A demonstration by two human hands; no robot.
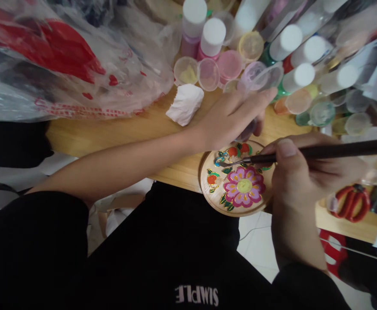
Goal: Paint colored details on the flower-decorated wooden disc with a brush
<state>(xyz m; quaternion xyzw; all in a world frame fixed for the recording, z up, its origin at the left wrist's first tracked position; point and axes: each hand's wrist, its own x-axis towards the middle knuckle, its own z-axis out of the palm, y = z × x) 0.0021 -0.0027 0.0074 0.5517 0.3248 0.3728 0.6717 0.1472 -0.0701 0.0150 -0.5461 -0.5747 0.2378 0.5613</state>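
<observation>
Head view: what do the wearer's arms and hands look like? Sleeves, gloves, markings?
Both are bare: the left hand and right hand show no gloves, rings or watch. The left sleeve is black, pushed up to about the elbow; the right sleeve is black, ending on the forearm.

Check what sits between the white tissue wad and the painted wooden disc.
Head view: the left hand and its wrist lie across that stretch, over bare table wood. Right hand holds the brush at the disc.
</observation>
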